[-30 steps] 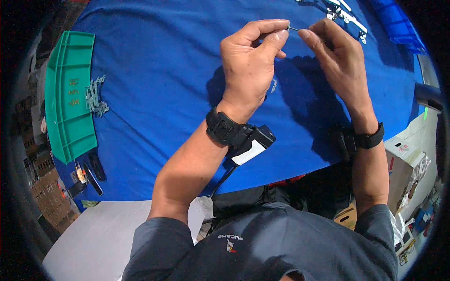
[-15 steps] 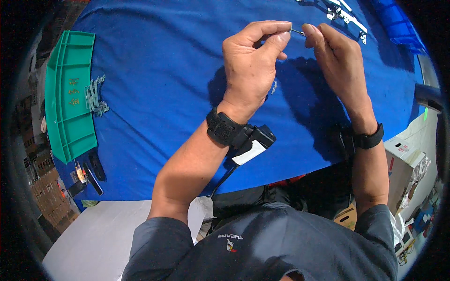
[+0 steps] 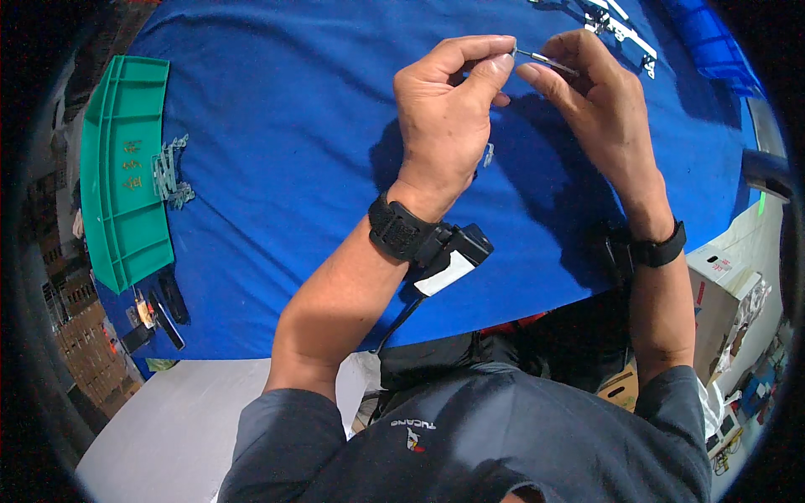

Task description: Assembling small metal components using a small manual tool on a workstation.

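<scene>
My left hand point(image 3: 449, 109) is closed in a pinch, thumb against index finger, on a tiny piece mostly hidden by the fingertips. From that pinch a slim metal rod-like tool point(image 3: 547, 60), like a small screwdriver, runs to the right into my right hand point(image 3: 599, 92). The right fingers are loosely curled round its far end, with the thumb lying below it. Both hands are raised over the blue cloth point(image 3: 319, 168). Beneath the left wrist a small clear-grey part point(image 3: 488, 155) lies on the cloth, partly covered.
At the left stands a green tray point(image 3: 126, 92) with small brass-coloured pieces in it. Several clear-grey parts point(image 3: 172, 172) lie along its right side. Dark tools point(image 3: 168, 314) rest below it. White metal brackets point(image 3: 625, 38) and a blue bin point(image 3: 713, 46) are at the far right.
The right thumb and fingers have spread from their pinch, leaving more of the slim tool exposed. My left hand has shifted slightly left, still pinching.
</scene>
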A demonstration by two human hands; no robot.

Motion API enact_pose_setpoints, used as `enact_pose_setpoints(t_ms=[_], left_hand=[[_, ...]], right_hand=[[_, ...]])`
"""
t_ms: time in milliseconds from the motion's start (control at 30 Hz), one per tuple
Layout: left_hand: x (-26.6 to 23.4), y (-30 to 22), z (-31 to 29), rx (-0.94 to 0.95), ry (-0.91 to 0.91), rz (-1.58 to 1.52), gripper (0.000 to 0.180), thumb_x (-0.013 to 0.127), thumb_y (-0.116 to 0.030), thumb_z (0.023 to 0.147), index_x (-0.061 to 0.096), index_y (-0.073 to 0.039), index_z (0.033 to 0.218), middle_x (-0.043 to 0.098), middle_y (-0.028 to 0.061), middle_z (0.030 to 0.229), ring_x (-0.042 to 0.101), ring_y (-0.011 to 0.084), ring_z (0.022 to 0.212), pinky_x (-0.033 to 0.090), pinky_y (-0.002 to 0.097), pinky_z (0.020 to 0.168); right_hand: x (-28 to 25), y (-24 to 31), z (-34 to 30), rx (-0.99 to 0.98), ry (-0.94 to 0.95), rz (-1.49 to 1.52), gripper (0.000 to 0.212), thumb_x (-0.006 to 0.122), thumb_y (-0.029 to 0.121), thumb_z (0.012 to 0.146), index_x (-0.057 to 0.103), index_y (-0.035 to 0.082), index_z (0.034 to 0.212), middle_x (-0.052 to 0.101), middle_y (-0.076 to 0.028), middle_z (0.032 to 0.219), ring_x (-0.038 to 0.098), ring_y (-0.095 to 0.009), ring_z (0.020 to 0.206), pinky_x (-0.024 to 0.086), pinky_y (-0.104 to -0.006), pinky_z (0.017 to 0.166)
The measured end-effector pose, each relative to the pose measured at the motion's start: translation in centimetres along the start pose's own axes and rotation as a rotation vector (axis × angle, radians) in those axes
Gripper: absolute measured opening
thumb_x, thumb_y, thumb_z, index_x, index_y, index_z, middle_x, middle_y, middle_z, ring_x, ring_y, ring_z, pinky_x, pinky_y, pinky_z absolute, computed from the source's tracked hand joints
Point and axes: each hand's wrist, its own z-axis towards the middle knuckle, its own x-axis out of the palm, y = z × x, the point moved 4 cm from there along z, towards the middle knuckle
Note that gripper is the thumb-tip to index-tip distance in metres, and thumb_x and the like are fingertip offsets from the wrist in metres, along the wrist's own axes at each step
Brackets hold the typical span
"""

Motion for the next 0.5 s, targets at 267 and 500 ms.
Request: enact_pose_setpoints(t_ms=[267, 500], left_hand=[[0.3, -0.1, 0.0, -0.006, 0.02, 0.002, 0.016, 0.069, -0.002, 0.09, 0.073, 0.0, 0.106, 0.073, 0.0096, 0.096, 0.069, 0.0133, 0.084, 0.056, 0.025, 0.066], [0.1, -0.1, -0.1, 0.007, 0.025, -0.005, 0.017, 0.07, -0.001, 0.09, 0.073, 0.0, 0.106, 0.073, 0.0093, 0.096, 0.068, 0.0128, 0.083, 0.056, 0.0249, 0.066]], right_hand=[[-0.6, -0.7, 0.0, -0.033, 0.049, -0.058, 0.035, 0.063, 0.028, 0.098, 0.061, 0.0, 0.076, 0.059, -0.015, 0.061, 0.057, -0.028, 0.05, 0.043, -0.0382, 0.049], [-0.5, -0.3, 0.0, 0.009, 0.112, -0.042, 0.027, 0.063, 0.026, 0.099, 0.064, 0.0, 0.093, 0.053, -0.002, 0.068, 0.048, -0.007, 0.062, 0.041, -0.0261, 0.054]])
